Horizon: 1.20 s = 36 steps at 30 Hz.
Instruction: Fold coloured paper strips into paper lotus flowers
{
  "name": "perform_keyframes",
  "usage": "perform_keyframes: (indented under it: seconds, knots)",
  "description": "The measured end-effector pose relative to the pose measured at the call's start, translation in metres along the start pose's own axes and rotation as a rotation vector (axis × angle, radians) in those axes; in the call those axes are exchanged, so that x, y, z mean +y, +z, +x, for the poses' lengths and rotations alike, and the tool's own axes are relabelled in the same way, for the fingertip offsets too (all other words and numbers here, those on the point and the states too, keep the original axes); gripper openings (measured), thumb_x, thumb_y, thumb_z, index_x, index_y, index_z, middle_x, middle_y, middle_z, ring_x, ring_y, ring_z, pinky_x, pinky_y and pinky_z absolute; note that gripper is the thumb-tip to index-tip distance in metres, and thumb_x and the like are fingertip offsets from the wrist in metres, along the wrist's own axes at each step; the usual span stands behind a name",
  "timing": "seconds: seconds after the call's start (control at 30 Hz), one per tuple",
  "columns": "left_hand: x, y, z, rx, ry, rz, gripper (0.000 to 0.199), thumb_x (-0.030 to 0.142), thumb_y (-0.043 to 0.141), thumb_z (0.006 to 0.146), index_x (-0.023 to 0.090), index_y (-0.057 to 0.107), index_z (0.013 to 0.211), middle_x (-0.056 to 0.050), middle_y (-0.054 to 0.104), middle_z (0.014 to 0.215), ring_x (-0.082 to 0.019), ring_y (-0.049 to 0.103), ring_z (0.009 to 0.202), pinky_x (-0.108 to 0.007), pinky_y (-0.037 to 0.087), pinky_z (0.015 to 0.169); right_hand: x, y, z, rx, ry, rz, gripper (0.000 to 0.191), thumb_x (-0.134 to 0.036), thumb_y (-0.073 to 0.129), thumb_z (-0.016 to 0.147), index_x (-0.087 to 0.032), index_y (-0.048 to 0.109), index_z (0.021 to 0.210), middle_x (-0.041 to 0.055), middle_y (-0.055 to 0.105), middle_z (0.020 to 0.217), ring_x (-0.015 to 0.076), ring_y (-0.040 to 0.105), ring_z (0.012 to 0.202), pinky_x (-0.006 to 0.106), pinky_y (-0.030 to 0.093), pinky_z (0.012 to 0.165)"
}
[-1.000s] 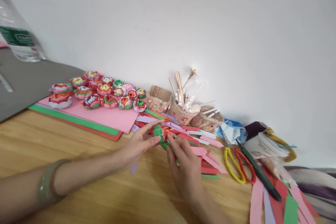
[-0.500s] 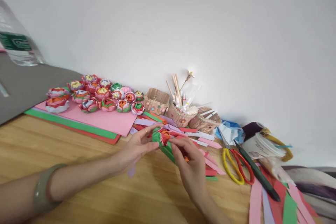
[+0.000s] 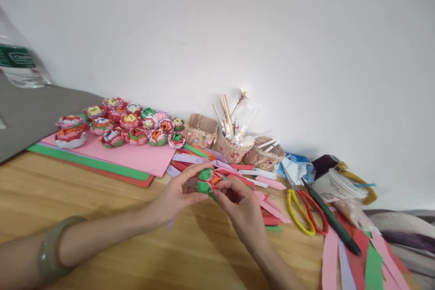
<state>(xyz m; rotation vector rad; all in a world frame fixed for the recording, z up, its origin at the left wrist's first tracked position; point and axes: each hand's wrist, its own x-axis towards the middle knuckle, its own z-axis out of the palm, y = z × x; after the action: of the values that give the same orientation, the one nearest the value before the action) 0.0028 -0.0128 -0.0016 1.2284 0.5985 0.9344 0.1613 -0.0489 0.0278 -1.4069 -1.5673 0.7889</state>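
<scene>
A small folded paper flower (image 3: 205, 182), green outside with red and orange inside, is held up between my two hands over the table. My left hand (image 3: 183, 189) grips its left side, thumb below and fingers above; a ring and a pale bangle show on that arm. The bent fingers of my right hand (image 3: 240, 204) pinch the flower's right edge. Behind both hands lie loose folded paper strips (image 3: 249, 173) in pink, red, white, purple and green.
Finished paper flowers (image 3: 130, 121) stand on stacked coloured sheets (image 3: 149, 158) at left. Decorated baskets (image 3: 200, 131) line the wall, one holding sticks. Scissors (image 3: 307, 210), a dark green pen-like tool (image 3: 335, 222), a white tub (image 3: 336, 186) and cut strips (image 3: 374, 263) are at right.
The flower has turned in my hands, so more of its green side faces me. The green strip below it shows less. The view has shifted slightly.
</scene>
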Motion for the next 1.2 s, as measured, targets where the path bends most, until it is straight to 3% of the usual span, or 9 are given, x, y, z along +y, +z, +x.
perform_keyframes:
  seconds: [0.2, 0.37, 0.47, 0.57, 0.83, 1.1, 1.2]
  knots:
    - [-0.0061, -0.0009, -0.0003, 0.049, 0.048, 0.106, 0.05, 0.017, 0.065, 0.072, 0.03, 0.053, 0.119, -0.003, 0.045, 0.127, -0.017, 0.054, 0.096, -0.03, 0.047, 0.084, -0.0004, 0.0017, -0.0044, 0.093, -0.207, -0.222, 0.009, -0.019, 0.055, 0.078, -0.018, 0.063, 0.074, 0.002, 0.058, 0.07, 0.0106, 0.046, 0.054, 0.023, 0.037, 0.051]
    - [-0.0082, -0.0013, -0.0013, 0.063, 0.114, 0.166, 0.047, 0.017, 0.064, 0.073, 0.031, 0.055, 0.117, -0.003, 0.045, 0.125, -0.019, 0.05, 0.105, -0.03, 0.047, 0.084, 0.0023, -0.0007, -0.0001, -0.047, -0.004, -0.039, 0.01, -0.024, 0.057, 0.076, -0.016, 0.06, 0.07, 0.0004, 0.055, 0.064, 0.0111, 0.047, 0.055, 0.022, 0.036, 0.05]
    - [-0.0071, -0.0009, -0.0012, 0.064, 0.075, 0.152, 0.048, 0.019, 0.066, 0.071, 0.03, 0.055, 0.117, -0.004, 0.046, 0.126, -0.02, 0.052, 0.103, -0.031, 0.048, 0.083, 0.0057, -0.0036, 0.0039, -0.121, 0.064, 0.048, 0.014, -0.029, 0.057, 0.076, -0.016, 0.061, 0.071, 0.0007, 0.055, 0.066, 0.0115, 0.047, 0.057, 0.022, 0.036, 0.051]
    - [-0.0063, -0.0007, -0.0006, 0.051, 0.017, 0.097, 0.051, 0.019, 0.068, 0.069, 0.027, 0.054, 0.118, -0.004, 0.046, 0.127, -0.019, 0.054, 0.097, -0.032, 0.048, 0.083, 0.0072, -0.0047, 0.0049, -0.139, 0.043, 0.018, 0.016, -0.029, 0.055, 0.078, -0.016, 0.061, 0.072, 0.0004, 0.054, 0.065, 0.011, 0.045, 0.056, 0.022, 0.035, 0.051]
    - [-0.007, -0.0016, 0.0014, 0.009, -0.061, -0.036, 0.056, 0.021, 0.071, 0.067, 0.023, 0.051, 0.12, -0.006, 0.048, 0.126, -0.016, 0.058, 0.09, -0.03, 0.047, 0.082, 0.0061, -0.0003, -0.0008, -0.014, -0.21, -0.274, 0.012, -0.016, 0.049, 0.079, -0.017, 0.058, 0.071, 0.0003, 0.055, 0.065, 0.011, 0.047, 0.057, 0.021, 0.036, 0.052]
    - [-0.0067, -0.0013, 0.0016, 0.012, -0.064, -0.071, 0.057, 0.021, 0.072, 0.066, 0.023, 0.051, 0.119, -0.006, 0.05, 0.126, -0.016, 0.06, 0.09, -0.028, 0.048, 0.081, 0.0021, -0.0027, 0.0019, -0.046, -0.127, -0.18, 0.013, -0.016, 0.049, 0.076, -0.016, 0.061, 0.073, 0.0007, 0.058, 0.065, 0.0112, 0.05, 0.056, 0.021, 0.038, 0.05]
    - [-0.0066, -0.0011, 0.001, 0.02, -0.033, -0.023, 0.055, 0.021, 0.072, 0.067, 0.024, 0.053, 0.118, -0.006, 0.048, 0.128, -0.016, 0.059, 0.091, -0.028, 0.048, 0.082, 0.0035, -0.0006, 0.0001, 0.001, -0.165, -0.238, 0.013, -0.016, 0.05, 0.076, -0.016, 0.061, 0.07, 0.0004, 0.057, 0.062, 0.0106, 0.048, 0.053, 0.021, 0.037, 0.049]
